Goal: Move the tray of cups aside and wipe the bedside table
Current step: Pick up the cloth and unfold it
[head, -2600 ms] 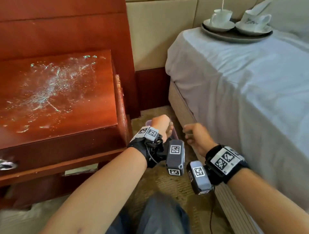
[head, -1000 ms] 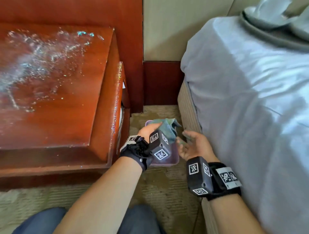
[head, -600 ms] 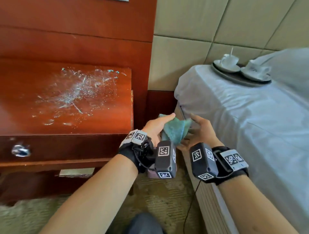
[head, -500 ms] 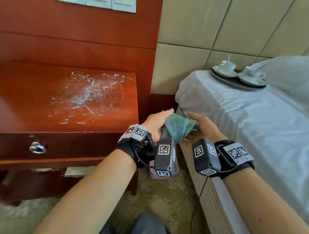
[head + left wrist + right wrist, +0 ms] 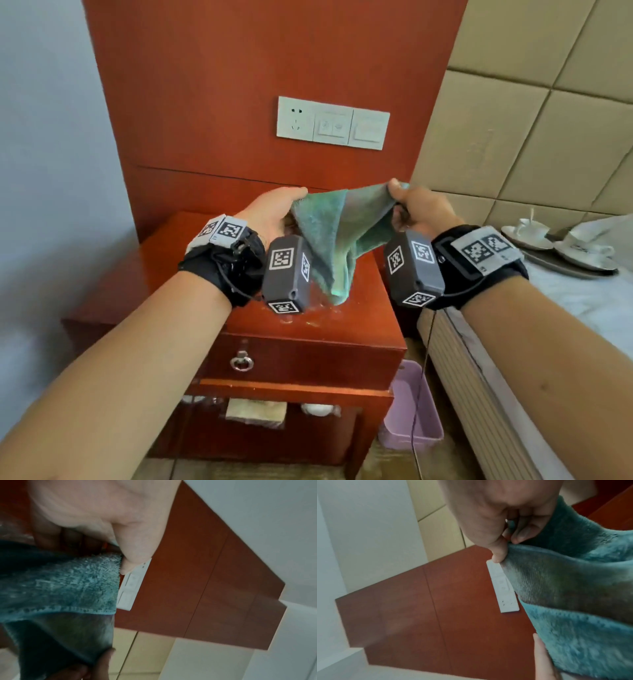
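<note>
A teal cloth hangs spread between my two hands above the red wooden bedside table. My left hand grips its left upper corner, and in the left wrist view the thumb pinches the cloth. My right hand pinches the right upper corner, the cloth filling the right wrist view. Wet streaks show on the table top under the cloth's lower tip. The tray with two white cups on saucers lies on the bed at the right.
A white socket and switch panel sits on the wooden wall panel behind the table. A lilac plastic basin stands on the floor between table and bed. The drawer has a ring pull. Small items lie on the lower shelf.
Both hands lifted the cloth out of the basin on the floor and raised it over the table top, pulling it apart by its corners. My view has tilted up.
</note>
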Available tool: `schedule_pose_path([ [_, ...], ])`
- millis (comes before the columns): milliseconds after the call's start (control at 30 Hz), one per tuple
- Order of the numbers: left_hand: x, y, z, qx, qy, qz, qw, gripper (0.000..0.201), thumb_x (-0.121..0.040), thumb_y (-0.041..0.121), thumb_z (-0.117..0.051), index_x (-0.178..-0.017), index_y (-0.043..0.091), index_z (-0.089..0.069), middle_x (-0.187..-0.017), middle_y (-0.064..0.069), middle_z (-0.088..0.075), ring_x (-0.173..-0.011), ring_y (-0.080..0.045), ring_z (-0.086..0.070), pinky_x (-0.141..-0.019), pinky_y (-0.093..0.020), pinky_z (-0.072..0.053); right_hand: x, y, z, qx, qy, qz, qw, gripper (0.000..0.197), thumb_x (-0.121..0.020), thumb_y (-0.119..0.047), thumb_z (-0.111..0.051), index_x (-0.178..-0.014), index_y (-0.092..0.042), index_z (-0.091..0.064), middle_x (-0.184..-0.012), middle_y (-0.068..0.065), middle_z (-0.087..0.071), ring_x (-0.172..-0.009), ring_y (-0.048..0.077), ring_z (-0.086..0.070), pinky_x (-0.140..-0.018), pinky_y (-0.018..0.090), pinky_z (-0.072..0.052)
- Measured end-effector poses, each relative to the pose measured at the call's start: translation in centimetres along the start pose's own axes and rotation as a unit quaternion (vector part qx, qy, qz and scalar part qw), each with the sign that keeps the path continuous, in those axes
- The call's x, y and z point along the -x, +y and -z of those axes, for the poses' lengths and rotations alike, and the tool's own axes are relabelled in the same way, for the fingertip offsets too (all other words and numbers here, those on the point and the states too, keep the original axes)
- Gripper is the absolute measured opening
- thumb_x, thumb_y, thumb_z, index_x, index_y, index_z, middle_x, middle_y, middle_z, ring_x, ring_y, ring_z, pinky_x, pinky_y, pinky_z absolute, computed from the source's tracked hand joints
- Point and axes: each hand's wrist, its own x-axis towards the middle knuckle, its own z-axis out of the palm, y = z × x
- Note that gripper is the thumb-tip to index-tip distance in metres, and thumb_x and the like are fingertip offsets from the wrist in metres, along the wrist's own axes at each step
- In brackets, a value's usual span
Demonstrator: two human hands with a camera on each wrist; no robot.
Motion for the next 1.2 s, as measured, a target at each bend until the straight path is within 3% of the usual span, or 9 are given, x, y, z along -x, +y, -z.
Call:
schedule_pose_path([
  [233,-0.8,7.2,11.3,0.037,0.068,-0.011,0.997,0.022,-0.085,0.031,-0.071,-0.088,0.013,-0.058,-0.085,-0.005,-0.06,-0.072,-0.015,-0.058,-0.059,-0.024,-0.053,0.1,-5.3,-9.5,-0.043,-0.001,0.052,0.998,0.016,-0.09,-0.019,-0.067,-0.081,-0.012,-0.054,-0.065,-0.002,-0.047,-0.059,0.01,-0.05,-0.062,0.022,-0.058],
  [367,-2.8,8.9,15.3,-0.044,0.129,-0.005,0.991,0.032,-0.078,0.033,-0.077,-0.1,0.013,-0.064,-0.082,-0.002,-0.058,-0.057,-0.01,-0.043,-0.046,-0.02,-0.042,-1.0,-5.4,-13.2,-0.046,-0.007,0.047,0.998,0.013,-0.089,-0.016,-0.067,-0.089,-0.009,-0.056,-0.071,-0.001,-0.049,-0.063,0.011,-0.052,-0.069,0.026,-0.061],
  [433,-4.4,9.1,16.5,-0.082,0.163,-0.015,0.983,0.046,-0.077,0.036,-0.077,-0.114,0.012,-0.064,-0.086,-0.001,-0.056,-0.065,-0.013,-0.046,-0.058,-0.025,-0.04,-1.9,-4.5,-14.7,-0.037,0.0,0.048,0.998,0.014,-0.089,-0.016,-0.068,-0.09,-0.008,-0.056,-0.071,-0.001,-0.05,-0.061,0.01,-0.052,-0.069,0.026,-0.06],
  [533,-6.1,8.7,17.1,-0.088,0.169,-0.032,0.981,0.073,-0.063,0.039,-0.084,-0.127,0.012,-0.061,-0.117,-0.002,-0.062,-0.107,-0.023,-0.058,-0.08,-0.034,-0.04,-2.8,-3.2,-15.2,-0.03,0.017,0.05,0.998,0.013,-0.088,-0.017,-0.069,-0.085,-0.01,-0.058,-0.07,-0.001,-0.051,-0.061,0.009,-0.052,-0.069,0.024,-0.06],
  [600,-7.3,8.5,17.1,-0.075,0.152,-0.031,0.985,0.082,-0.05,0.035,-0.091,-0.121,0.005,-0.064,-0.108,-0.004,-0.065,-0.097,-0.024,-0.062,-0.081,-0.034,-0.05,-3.4,-2.6,-15.0,-0.024,0.029,0.046,0.998,0.015,-0.087,-0.018,-0.07,-0.085,-0.01,-0.057,-0.069,-0.001,-0.049,-0.061,0.009,-0.051,-0.07,0.023,-0.06],
  [667,-8.3,8.4,16.4,-0.067,0.142,-0.042,0.987,0.051,-0.067,0.026,-0.085,-0.108,0.002,-0.068,-0.096,-0.01,-0.071,-0.086,-0.027,-0.069,-0.074,-0.037,-0.06,-4.0,-2.3,-14.2,-0.01,0.051,0.046,0.998,0.02,-0.085,-0.02,-0.073,-0.081,-0.011,-0.055,-0.067,-0.001,-0.047,-0.057,0.008,-0.048,-0.065,0.021,-0.058],
  [767,-9.1,8.6,14.4,-0.073,0.137,-0.038,0.987,0.02,-0.078,0.022,-0.078,-0.088,0.009,-0.067,-0.079,-0.007,-0.068,-0.073,-0.023,-0.066,-0.058,-0.03,-0.055,-4.4,-2.9,-12.7,0.019,0.082,0.05,0.995,0.027,-0.08,-0.022,-0.077,-0.074,-0.014,-0.052,-0.064,-0.003,-0.045,-0.051,0.008,-0.042,-0.054,0.02,-0.046],
  [1000,-9.3,9.8,11.5,-0.06,0.049,0.001,0.997,0.016,-0.084,0.024,-0.072,-0.094,0.013,-0.065,-0.077,-0.002,-0.065,-0.07,-0.018,-0.064,-0.048,-0.025,-0.055,-4.3,-5.5,-10.5,0.032,0.131,0.056,0.989,0.028,-0.076,-0.019,-0.078,-0.069,-0.014,-0.052,-0.06,-0.002,-0.044,-0.048,0.009,-0.039,-0.05,0.022,-0.04],
  [1200,-5.7,9.7,11.1,-0.058,0.055,-0.013,0.997,0.011,-0.087,0.022,-0.068,-0.089,0.014,-0.061,-0.079,-0.003,-0.061,-0.073,-0.018,-0.061,-0.041,-0.025,-0.055,-1.7,-5.7,-9.4,0.02,0.099,0.067,0.993,0.025,-0.078,-0.017,-0.077,-0.068,-0.014,-0.054,-0.059,-0.002,-0.045,-0.047,0.009,-0.038,-0.051,0.023,-0.04],
])
